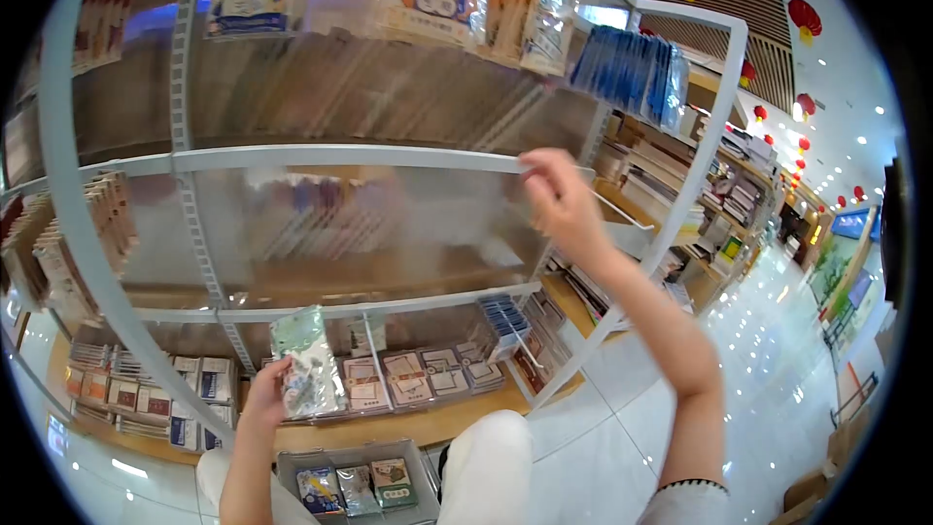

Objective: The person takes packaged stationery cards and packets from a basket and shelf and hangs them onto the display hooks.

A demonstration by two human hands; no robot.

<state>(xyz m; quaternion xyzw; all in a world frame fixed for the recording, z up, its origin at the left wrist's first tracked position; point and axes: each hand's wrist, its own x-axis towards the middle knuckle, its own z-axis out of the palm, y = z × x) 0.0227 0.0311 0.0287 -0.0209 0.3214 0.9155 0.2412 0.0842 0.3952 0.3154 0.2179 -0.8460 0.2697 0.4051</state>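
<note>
My left hand (262, 394) is closed on the edge of a clear plastic packet (313, 369) with a green and white printed front. The packet is tilted in front of the lowest shelf. Raised at the right, my right hand (564, 202) is at the end of the white middle rail (369, 157). Its fingers are loosely bent and somewhat apart, with nothing visible in them; contact with the rail cannot be made out. Below, a grey bin (420, 472) between my legs holds a blue packet (319, 491), a silvery packet (358, 489) and a green packet (393, 482).
Packets hang from the top of the white rack, including blue ones (630, 73) at right. Cards (408, 379) line the wooden bottom shelf (466, 410). A thin hook (622, 212) juts out near my right forearm. Bookshelves (739, 190) and a tiled floor (768, 350) extend rightward.
</note>
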